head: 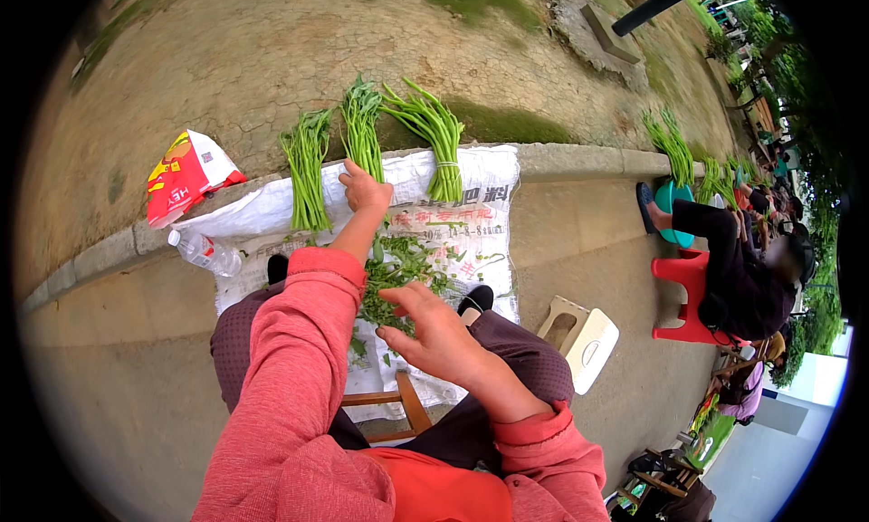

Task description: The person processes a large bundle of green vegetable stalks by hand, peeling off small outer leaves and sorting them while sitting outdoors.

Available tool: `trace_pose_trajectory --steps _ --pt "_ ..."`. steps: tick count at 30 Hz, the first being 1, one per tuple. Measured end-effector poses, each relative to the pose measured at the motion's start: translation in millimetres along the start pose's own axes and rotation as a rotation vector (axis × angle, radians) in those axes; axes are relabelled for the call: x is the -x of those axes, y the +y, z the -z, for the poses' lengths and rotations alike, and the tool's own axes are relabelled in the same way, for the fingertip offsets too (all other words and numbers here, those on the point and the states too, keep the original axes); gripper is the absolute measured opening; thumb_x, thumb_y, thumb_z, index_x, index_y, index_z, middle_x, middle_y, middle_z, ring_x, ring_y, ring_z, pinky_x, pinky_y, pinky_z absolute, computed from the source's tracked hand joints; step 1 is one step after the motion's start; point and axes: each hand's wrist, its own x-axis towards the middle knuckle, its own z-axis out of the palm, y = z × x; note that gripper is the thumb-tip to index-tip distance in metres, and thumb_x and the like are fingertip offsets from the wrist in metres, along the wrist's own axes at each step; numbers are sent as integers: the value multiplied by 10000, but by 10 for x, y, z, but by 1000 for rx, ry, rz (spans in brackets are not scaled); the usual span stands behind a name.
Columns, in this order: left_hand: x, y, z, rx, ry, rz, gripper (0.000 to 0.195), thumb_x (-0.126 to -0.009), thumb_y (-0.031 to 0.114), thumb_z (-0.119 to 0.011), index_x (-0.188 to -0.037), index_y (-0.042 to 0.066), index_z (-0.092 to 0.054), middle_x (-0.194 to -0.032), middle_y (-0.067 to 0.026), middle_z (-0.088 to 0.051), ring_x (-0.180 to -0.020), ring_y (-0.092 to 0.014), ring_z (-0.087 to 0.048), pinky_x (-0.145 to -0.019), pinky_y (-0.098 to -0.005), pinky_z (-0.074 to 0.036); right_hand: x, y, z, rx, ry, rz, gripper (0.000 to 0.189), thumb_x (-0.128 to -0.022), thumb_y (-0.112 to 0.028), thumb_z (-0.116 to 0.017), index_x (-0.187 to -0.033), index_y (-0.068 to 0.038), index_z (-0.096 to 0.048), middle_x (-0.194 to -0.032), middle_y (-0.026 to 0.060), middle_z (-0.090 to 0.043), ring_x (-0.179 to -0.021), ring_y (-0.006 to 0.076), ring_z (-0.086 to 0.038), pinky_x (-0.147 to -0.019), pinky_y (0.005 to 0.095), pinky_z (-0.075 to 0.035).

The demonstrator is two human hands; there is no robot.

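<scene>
My left hand [367, 189] reaches forward and touches or hovers at the lower stems of the middle bundle of leafy green stalks [362, 131]; its grip is not clear. To the left lies another bundle of leafy stalks [307, 175]. A tied bundle of green stalks [445, 155] rests to the right, its band near the cut ends. All three lie across the edge of a white woven sack [485, 213] bearing printed writing. Over a pile of loose green leaves [400, 267], my right hand [431, 332] is held with fingers apart and nothing in it.
A plastic water bottle [207, 252] and a red-and-white bag [187, 175] are at the left, by the stone curb [570, 161]. A cream folding stool [587, 345] stands right. Farther right, a person sits on a red plastic stool [682, 294] near a teal basin [672, 209].
</scene>
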Motion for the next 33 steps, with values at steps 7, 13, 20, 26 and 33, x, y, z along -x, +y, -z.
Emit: trace_pose_trajectory --steps 7,13,20,26,33 --pt "-108 -53 -65 51 33 11 862 -628 99 -700 -1314 63 -180 -1184 -245 -397 -930 -398 -556 -795 -406 -473 23 -3 33 2 -14 -14 370 -786 -144 -631 -1104 -8 -500 -946 146 -514 -838 246 -587 -662 332 -476" --pt "-283 -145 -7 132 -49 3 602 -638 113 -657 -1143 -21 -356 -1019 -271 -563 -969 -370 -567 -836 -391 -454 22 27 23 -5 23 4 343 -781 -134 -634 -1075 -4 -515 -945 137 -520 -826 237 -591 -702 333 -472" --pt "-287 12 379 449 -102 -161 434 -609 49 -596 -1008 -38 -451 -957 -208 -572 -912 -343 -569 -802 -372 -436 -33 104 123 -179 262 -5 267 -779 -93 -629 -1021 1 -563 -903 101 -563 -759 170 -597 -659 279 -488" --pt "42 404 1227 622 -275 -358 418 -588 -20 -582 -995 19 -497 -776 -47 -510 -670 -163 -498 -575 -298 -419 -115 227 402 -231 613 100 301 -736 -17 -633 -1029 -18 -563 -892 84 -587 -724 145 -587 -671 263 -491" --pt "999 328 2062 218 -730 -656 465 -611 -20 -578 -1069 5 -501 -817 -47 -546 -702 -127 -513 -595 -267 -423 42 -98 341 514 612 344 739 -622 -87 -679 -1293 -62 -371 -1241 129 -428 -1158 304 -397 -989 463 -294"
